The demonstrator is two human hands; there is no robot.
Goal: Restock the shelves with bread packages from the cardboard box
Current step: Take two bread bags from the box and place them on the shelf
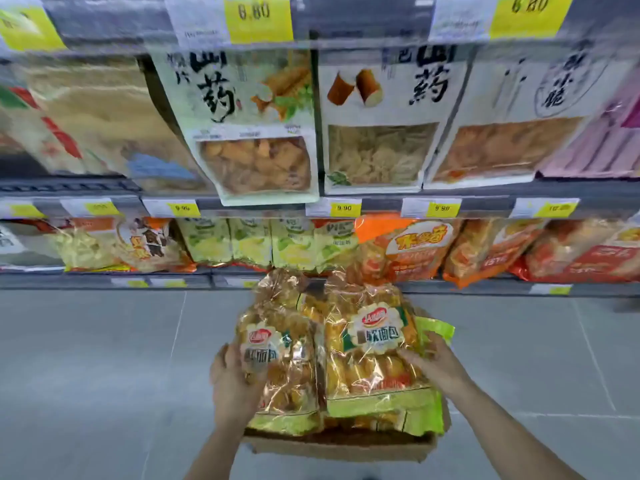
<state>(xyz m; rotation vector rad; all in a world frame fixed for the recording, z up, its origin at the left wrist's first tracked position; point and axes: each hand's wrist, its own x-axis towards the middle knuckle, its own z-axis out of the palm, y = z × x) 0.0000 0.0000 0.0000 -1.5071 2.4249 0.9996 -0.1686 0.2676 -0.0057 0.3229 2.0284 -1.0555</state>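
A cardboard box point(343, 445) sits on the floor in front of the shelves, full of golden bread packages with green ends. My left hand point(232, 379) grips the left bread package point(280, 362) by its left side. My right hand point(436, 365) holds the right bread package point(374, 344) at its right edge. Both packages stand above the box, side by side and touching. More packages point(398, 420) lie under them in the box.
The lowest shelf point(104, 280) behind the box carries yellow-green and orange snack bags point(408, 251). The shelf above holds large white bags point(377, 123) with price tags below them. Grey tiled floor point(86, 375) spreads left and right of the box.
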